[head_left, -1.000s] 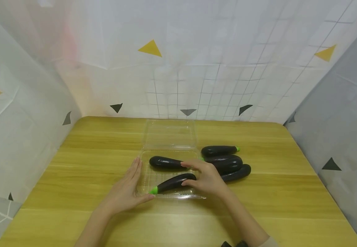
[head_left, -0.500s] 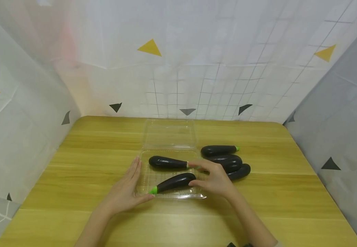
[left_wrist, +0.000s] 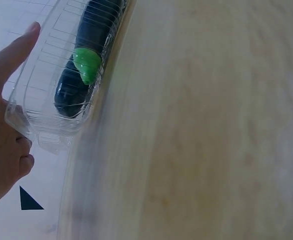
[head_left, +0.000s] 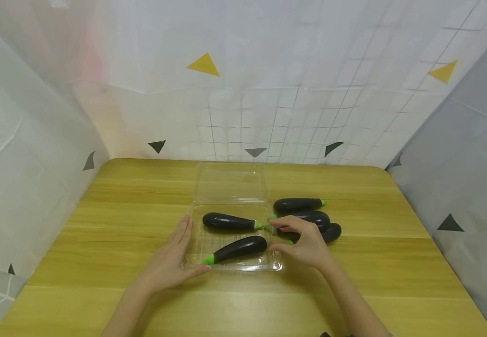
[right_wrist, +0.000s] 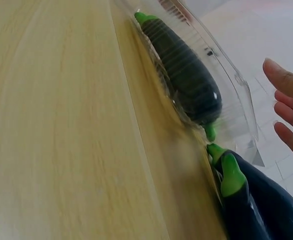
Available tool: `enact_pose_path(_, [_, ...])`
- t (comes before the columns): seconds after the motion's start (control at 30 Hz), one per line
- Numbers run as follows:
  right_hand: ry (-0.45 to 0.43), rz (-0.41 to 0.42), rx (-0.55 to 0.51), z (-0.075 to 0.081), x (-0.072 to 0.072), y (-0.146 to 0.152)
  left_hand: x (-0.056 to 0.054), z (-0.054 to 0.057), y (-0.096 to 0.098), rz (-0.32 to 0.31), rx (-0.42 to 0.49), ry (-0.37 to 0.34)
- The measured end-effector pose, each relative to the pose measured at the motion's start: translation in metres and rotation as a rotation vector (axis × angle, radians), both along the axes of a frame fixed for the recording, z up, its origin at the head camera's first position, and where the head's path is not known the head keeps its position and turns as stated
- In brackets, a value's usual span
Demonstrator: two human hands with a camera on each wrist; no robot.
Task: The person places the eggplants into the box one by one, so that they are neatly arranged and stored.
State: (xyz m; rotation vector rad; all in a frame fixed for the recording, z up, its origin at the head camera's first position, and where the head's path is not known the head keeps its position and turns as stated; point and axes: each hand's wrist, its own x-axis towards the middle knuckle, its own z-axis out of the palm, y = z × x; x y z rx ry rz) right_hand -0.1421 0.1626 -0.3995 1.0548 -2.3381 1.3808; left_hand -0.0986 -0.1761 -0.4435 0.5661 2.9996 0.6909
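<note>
Right hand (head_left: pixel 304 238) shifted rightward since earlier frame, away from near eggplant (head_left: pixel 241 248) and far eggplant (head_left: pixel 228 222), both lying in clear box (head_left: pixel 243 268); thumb and fingers apart, holding nothing. Loose eggplants (head_left: pixel 316 219) sit right of its fingertips on worktop (head_left: pixel 395 262), partly hidden behind hand, long axes running roughly left to right (several stems toward box). Right hand clearly nearer; left hand (head_left: pixel 170 260), fingers straight, rests against box's left side, lid (head_left: pixel 230 182) open beyond.
</note>
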Motion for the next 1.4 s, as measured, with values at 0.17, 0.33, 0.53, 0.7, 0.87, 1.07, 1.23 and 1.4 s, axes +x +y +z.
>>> enact_pose_path(0.17, [0.003,-0.016,-0.007,0.0,0.0,0.009,0.0,0.0,0.0,-0.001,-0.001,0.008])
enact_pose_path(0.33, [-0.037,-0.059,0.01,0.001,0.001,0.02,0.0,0.0,0.0,0.002,-0.005,0.01])
enact_pose_path(0.53, [-0.057,-0.084,0.011,0.001,0.001,0.032,0.0,0.001,0.001,0.001,-0.002,0.005])
enact_pose_path(0.7, [-0.047,-0.107,0.017,-0.001,0.001,0.041,0.0,0.001,0.001,0.002,0.001,0.005])
enact_pose_path(0.87, [-0.064,-0.115,0.016,-0.001,0.001,0.049,0.0,0.0,0.001,-0.001,0.004,0.01])
enact_pose_path(1.07, [-0.075,-0.141,0.037,0.0,0.002,0.057,0.0,0.0,0.001,0.0,0.003,0.007])
enact_pose_path(1.23, [-0.067,-0.169,0.052,-0.004,0.002,0.065,0.0,0.0,0.001,0.001,0.005,0.003])
enact_pose_path(1.4, [-0.049,-0.19,0.066,-0.008,0.001,0.072,0.0,0.001,0.001,0.006,0.002,-0.004])
